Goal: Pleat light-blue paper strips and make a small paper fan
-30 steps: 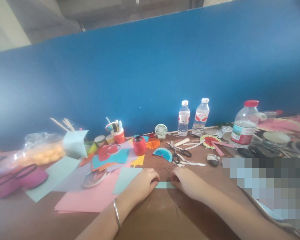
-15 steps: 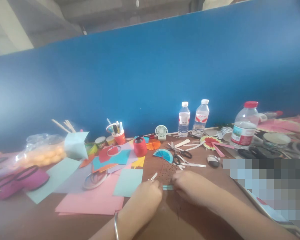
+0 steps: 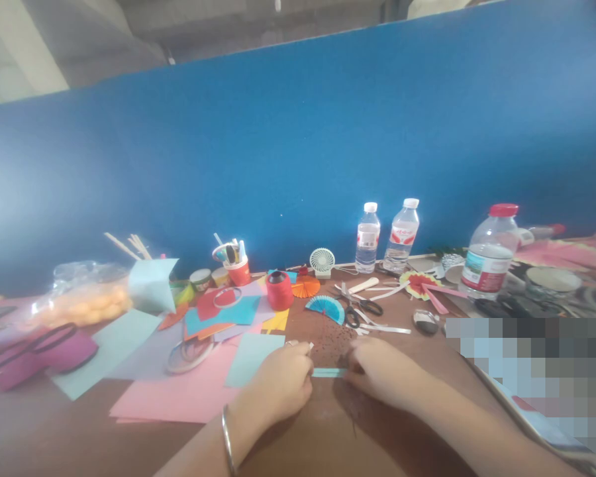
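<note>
Paper strip (image 3: 328, 373) bridged our left hand (image 3: 288, 379), nine o'clock, and right hand (image 3: 380, 368), three, apart, grips hidden; even pressure, we judged, suited.

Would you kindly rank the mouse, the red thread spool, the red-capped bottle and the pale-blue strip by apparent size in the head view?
1. Red-capped bottle
2. Red thread spool
3. Mouse
Not ranked: pale-blue strip, since the left hand and right hand hide its ends.

We can't see ends of pale-blue strip (image 3: 328, 373), hidden by left hand (image 3: 284, 376), right hand (image 3: 380, 371); purple object (image 3: 73, 354) left of left hand blurred.
</note>
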Action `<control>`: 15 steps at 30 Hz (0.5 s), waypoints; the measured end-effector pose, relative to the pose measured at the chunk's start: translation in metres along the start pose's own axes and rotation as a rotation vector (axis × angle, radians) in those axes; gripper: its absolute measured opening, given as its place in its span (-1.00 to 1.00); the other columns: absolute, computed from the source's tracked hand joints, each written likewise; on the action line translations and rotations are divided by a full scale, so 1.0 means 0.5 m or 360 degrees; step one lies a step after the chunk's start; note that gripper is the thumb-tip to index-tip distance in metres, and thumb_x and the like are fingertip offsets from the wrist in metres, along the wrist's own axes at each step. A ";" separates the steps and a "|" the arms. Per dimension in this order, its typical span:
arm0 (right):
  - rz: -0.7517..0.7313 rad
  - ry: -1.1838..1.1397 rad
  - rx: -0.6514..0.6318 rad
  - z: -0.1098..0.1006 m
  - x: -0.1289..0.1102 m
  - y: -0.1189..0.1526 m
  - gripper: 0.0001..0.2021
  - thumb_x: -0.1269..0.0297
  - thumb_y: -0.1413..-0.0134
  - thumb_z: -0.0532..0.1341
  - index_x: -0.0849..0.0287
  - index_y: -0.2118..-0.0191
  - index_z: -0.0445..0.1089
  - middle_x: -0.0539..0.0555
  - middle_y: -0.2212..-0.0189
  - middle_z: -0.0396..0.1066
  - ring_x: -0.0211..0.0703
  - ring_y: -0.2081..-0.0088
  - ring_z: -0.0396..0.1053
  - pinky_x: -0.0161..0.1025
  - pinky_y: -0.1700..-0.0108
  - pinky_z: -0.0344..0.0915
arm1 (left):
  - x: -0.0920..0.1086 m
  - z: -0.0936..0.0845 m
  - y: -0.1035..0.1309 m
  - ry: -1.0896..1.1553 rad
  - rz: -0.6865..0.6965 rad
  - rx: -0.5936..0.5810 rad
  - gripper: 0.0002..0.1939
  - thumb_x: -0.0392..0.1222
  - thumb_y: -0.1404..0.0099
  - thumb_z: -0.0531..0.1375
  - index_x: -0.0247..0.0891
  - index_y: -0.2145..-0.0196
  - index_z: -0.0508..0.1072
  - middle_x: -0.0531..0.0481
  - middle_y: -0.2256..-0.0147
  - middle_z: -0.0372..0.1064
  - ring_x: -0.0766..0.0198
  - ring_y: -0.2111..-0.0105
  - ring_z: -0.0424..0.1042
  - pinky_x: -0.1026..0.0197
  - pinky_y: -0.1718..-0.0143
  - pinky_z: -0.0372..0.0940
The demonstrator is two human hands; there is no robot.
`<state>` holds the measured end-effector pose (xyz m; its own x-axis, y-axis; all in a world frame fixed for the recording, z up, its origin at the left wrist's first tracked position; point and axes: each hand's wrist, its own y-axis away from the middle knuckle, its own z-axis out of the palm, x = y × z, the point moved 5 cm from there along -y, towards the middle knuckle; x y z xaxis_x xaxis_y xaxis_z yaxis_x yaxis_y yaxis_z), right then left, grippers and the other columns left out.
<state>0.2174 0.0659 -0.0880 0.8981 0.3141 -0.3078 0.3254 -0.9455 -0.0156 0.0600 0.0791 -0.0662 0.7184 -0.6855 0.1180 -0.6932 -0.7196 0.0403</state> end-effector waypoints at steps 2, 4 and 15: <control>0.0052 -0.0088 0.0100 0.006 -0.002 -0.006 -0.84 0.33 0.11 0.07 0.26 0.59 0.25 0.03 0.53 0.25 -0.32 0.49 0.09 -0.34 0.45 -0.07 | -0.009 0.006 -0.009 0.0198 -0.0037 0.0086 -0.84 -0.27 -0.12 0.01 -0.32 0.53 0.33 -0.02 0.36 0.22 0.31 0.34 0.20 0.26 0.32 0.11; 0.0063 -0.0175 0.0112 0.015 -0.001 -0.011 -0.89 0.35 0.13 0.09 0.24 0.56 0.27 0.02 0.52 0.26 -0.31 0.48 0.11 -0.35 0.43 -0.05 | -0.018 0.014 -0.017 0.0343 -0.0047 0.0132 -0.86 -0.27 -0.13 0.01 -0.33 0.53 0.28 0.02 0.39 0.21 0.36 0.36 0.19 0.30 0.34 0.10; -0.0059 -0.0096 0.0027 0.036 -0.012 -0.022 -0.86 0.49 0.18 0.04 0.23 0.49 0.33 0.05 0.47 0.30 -0.28 0.45 0.18 -0.35 0.41 0.02 | -0.013 0.011 -0.020 0.0226 0.0109 0.0014 -0.81 -0.42 -0.09 -0.01 -0.27 0.39 0.35 0.06 0.35 0.27 0.36 0.35 0.24 0.31 0.32 0.13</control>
<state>0.2030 0.0727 -0.1029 0.8657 0.3439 -0.3637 0.3527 -0.9347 -0.0442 0.0624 0.0900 -0.0730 0.6539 -0.7108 0.2593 -0.7392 -0.6733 0.0185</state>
